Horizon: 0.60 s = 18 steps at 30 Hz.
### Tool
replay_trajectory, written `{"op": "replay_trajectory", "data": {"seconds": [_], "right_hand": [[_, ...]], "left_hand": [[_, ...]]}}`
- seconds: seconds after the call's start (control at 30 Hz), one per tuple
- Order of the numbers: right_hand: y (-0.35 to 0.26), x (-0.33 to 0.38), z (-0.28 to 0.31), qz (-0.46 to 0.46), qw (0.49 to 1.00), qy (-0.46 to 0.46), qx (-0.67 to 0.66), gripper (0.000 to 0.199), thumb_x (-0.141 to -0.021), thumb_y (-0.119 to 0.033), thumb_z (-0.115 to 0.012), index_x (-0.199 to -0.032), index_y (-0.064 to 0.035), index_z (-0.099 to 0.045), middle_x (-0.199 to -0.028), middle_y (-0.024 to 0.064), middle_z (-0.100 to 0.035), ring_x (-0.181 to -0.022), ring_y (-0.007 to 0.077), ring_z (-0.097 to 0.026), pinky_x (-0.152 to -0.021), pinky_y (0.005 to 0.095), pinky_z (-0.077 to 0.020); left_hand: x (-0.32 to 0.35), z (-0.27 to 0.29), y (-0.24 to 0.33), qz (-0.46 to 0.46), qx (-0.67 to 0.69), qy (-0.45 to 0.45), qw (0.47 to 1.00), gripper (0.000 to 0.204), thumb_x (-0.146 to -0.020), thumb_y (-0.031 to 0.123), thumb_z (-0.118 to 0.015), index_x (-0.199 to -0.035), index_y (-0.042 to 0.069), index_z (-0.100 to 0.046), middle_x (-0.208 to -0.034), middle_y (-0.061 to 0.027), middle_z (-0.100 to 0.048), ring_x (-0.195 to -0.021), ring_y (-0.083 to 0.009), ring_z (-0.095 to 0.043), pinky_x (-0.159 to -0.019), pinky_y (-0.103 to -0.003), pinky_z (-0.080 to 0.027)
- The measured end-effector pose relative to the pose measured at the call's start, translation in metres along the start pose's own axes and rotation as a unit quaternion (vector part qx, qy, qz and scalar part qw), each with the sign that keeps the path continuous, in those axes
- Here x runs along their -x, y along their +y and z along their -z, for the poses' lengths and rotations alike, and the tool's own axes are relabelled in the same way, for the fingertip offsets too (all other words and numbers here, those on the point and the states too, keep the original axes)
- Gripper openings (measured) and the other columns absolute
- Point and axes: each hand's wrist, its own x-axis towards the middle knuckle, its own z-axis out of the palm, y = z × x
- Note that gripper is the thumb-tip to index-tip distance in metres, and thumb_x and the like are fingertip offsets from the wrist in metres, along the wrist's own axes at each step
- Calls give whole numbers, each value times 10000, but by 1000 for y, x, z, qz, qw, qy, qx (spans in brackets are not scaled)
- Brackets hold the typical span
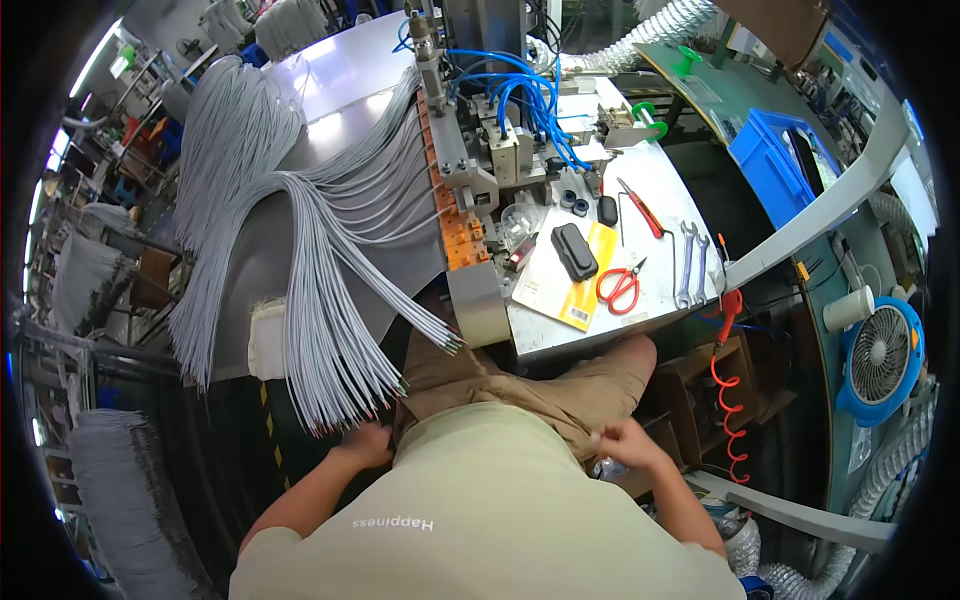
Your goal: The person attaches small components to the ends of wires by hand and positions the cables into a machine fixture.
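Observation:
My left hand (370,444) is low beside my left thigh, just under the stripped ends of a hanging bundle of grey cables (325,310). Its fingers are too small and shaded to make out, so I cannot tell whether it touches a cable. By my right thigh, my right hand (624,441) is closed, with the fingers curled in; anything inside is hidden. The cables spread over a metal table (240,325), and several run to an orange clamp strip (462,238) along a machine (490,150) with blue air hoses.
On the white worktop (650,270) right of the machine are red-handled scissors (619,288), a black case (574,251), red pliers (640,207) and two wrenches (691,262). A red coiled air hose (728,385) hangs beside it. Further right are a blue fan (882,350) and a blue crate (775,165).

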Motion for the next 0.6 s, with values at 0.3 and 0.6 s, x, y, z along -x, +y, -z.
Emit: {"op": "replay_trajectory", "data": {"seconds": [0.3,0.6], "right_hand": [[-4,-175,-42,331,862,191,332,269,-944,-226,-595,-1041,17,-654,-1027,229,-679,-953,421,-625,-809,467,-516],[-40,-289,-86,78,917,-179,348,426,-1004,-310,-467,-1284,-12,-587,-1266,269,-606,-1175,428,-570,-994,458,-462]], "left_hand": [[112,176,2,-377,234,-171,880,451,-914,132,-671,-1335,32,-542,-1143,-168,-662,-992,-239,-678,-858,-333,-530],[-1,216,-11,-414,-37,413,811,578,-835,239,-735,-1358,83,-544,-1394,-153,-533,-1276,-327,-515,-1075,-446,-408]]}}
